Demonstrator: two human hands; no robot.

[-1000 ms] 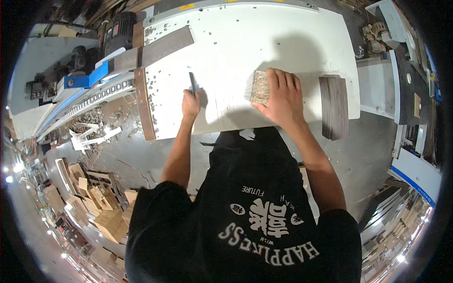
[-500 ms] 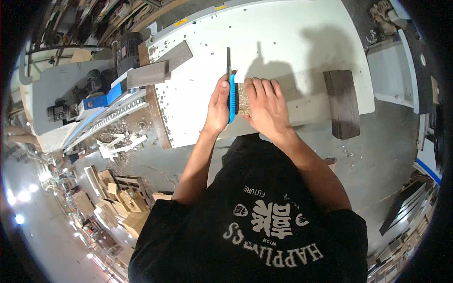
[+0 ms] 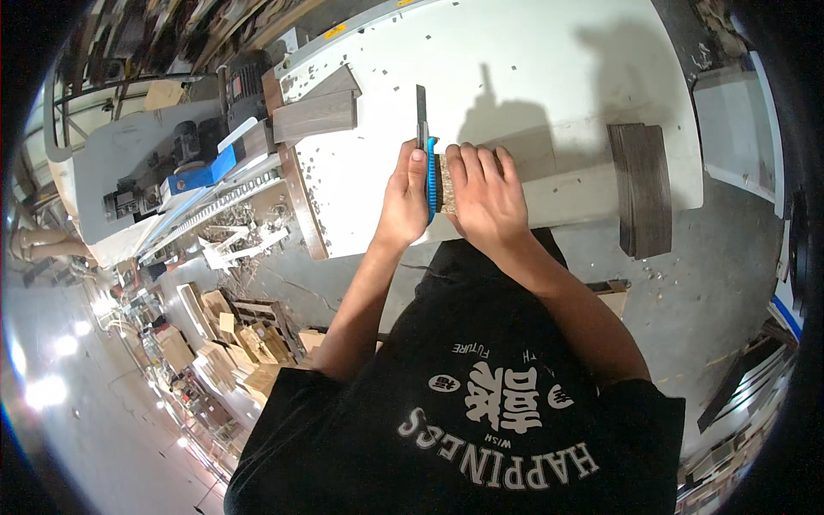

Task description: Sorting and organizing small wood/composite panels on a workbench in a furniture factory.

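Note:
My left hand (image 3: 403,199) is closed around a blue utility knife (image 3: 432,184). Its dark blade (image 3: 421,107) sticks out toward the far side of the table, beyond my thumb. Right beside the handle, my right hand (image 3: 493,190) grips a small block of boards (image 3: 446,182), whose rough, speckled brown side faces up. The fingers lie over the block's right part and hide it; the knife runs along its left edge. Both hands are above the near edge of the white table (image 3: 558,60).
A stack of dark wood-grain boards (image 3: 642,189) overhangs the table's near edge at right. Two grey-brown boards, one in front (image 3: 316,118), lie at the left end, beside a machine with a black motor (image 3: 246,84). Small dark scraps dot the tabletop. Offcuts (image 3: 249,245) litter the floor.
The front board at the left has slid rightward, farther onto the table, and the board behind it has turned. The whole view has shifted slightly. Both hands keep their holds.

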